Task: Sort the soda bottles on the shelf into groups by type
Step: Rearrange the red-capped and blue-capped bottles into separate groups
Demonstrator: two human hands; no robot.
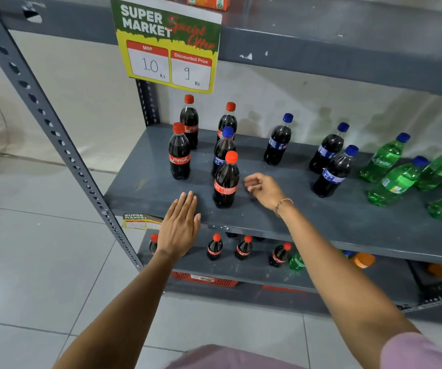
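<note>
Sorting dark cola and green lemon-lime plastic bottles on the grey metal shelf [281, 209]. My left hand [181, 225] lies flat at the shelf's front edge, fingers pressed together, holding nothing. My right hand [263, 189] hovers loosely curled and empty, just right of the front red-capped cola bottle [226, 182], not touching it. Directly behind that bottle stands a blue-capped cola bottle [223, 150] with a blue label, mixed in among the red-capped ones; further right of it stand three more blue-capped colas [331, 161], and beyond those the green bottles [395, 179]. Judgement: the bottles look full, so moderately heavy and stiff, with smooth walls that may slip. The stray blue-capped one is best taken around the neck or upper shoulder, clear of its close neighbours.
</note>
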